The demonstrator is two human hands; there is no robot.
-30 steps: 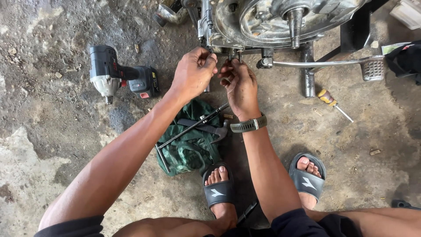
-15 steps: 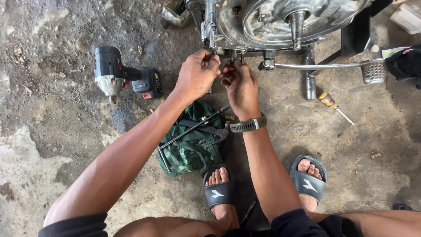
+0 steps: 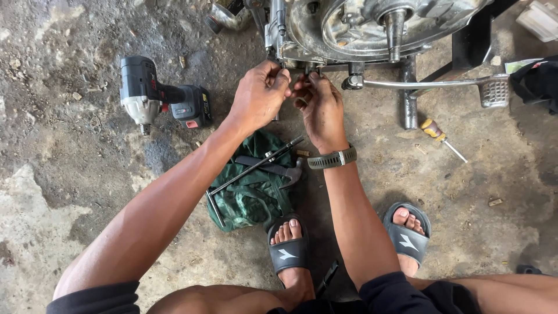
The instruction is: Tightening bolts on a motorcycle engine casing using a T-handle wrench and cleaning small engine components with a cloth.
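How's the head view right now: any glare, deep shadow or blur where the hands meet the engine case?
Head view: soft, even daylight, sharp overall; mild sheen on the engine case; left hand and right hand are sharp, but the spot between their fingertips lies in dim shadow under the case; slight wide-angle stretch at the edges.

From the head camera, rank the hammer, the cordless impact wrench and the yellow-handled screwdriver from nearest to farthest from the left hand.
1. Hammer, just below the left hand, on the green cloth.
2. Cordless impact wrench, on the floor to the left.
3. Yellow-handled screwdriver, far right, past the right hand.
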